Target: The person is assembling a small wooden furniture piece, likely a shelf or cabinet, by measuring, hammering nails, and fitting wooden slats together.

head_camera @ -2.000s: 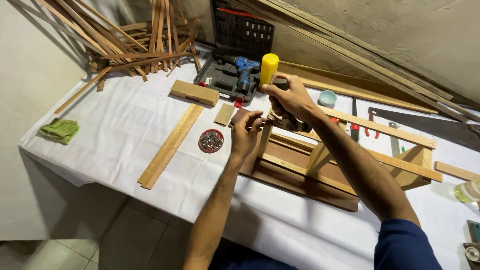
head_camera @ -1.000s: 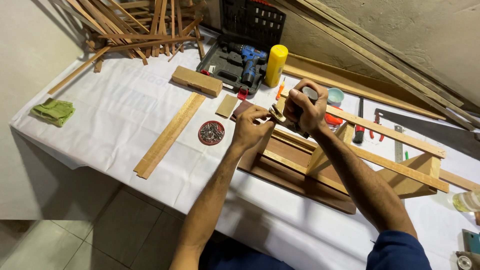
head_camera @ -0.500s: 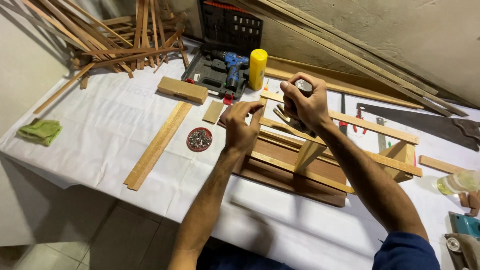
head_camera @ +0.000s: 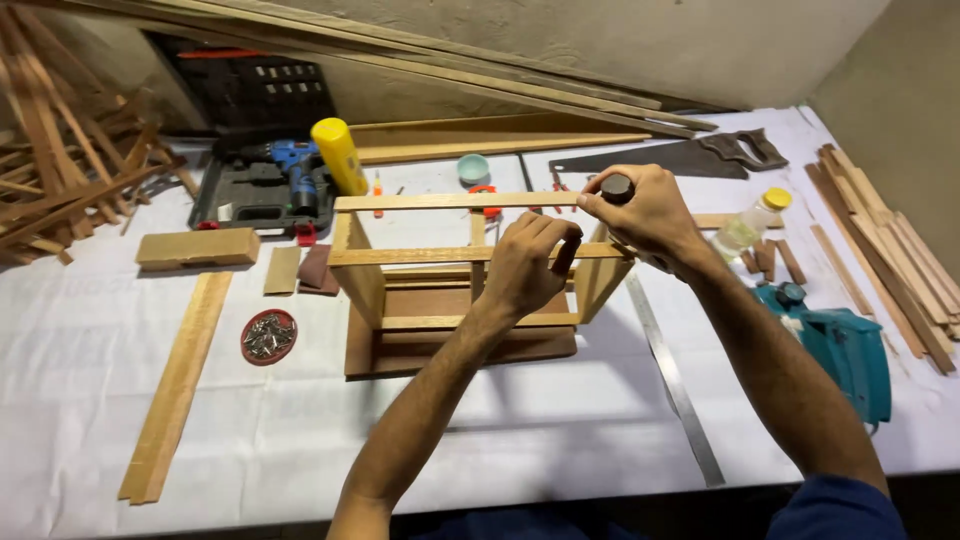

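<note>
Everything here is placed off the wooden frame (head_camera: pixel 470 290), which sits in the middle of the white-covered counter (head_camera: pixel 300 420), just past the forearms.

Nearest on the frame's right end, the left hand (head_camera: pixel 530 268) is pinched narrow at the front top rail (head_camera: pixel 440 255), fingertips together as if a small nail is held there, though the nail itself can't be made out. Just behind it, the right hand (head_camera: pixel 650 215) is wrapped tight around a hammer (head_camera: pixel 617 188), with only the dark round end showing above the fist, right over that same corner.

For a clean job, the pinch should probably be kept low and the first taps light, so nothing gets bent and the thin rail isn't split. The frame looks like it would rock, so some weight kept on the rail seems wise.

Right of the frame, a steel ruler (head_camera: pixel 672 380) and a teal power tool (head_camera: pixel 845 350) are lying. Left of it are the dish of nails (head_camera: pixel 268 336) and a long wood strip (head_camera: pixel 178 385). Behind the frame, the yellow bottle (head_camera: pixel 338 156), blue drill (head_camera: pixel 295 170) and handsaw (head_camera: pixel 670 156) can be seen.

Compared with half a second back, the frame is now seen square-on instead of angled, both hands have been shifted to its right end, and the teal tool has come fully into view.
</note>
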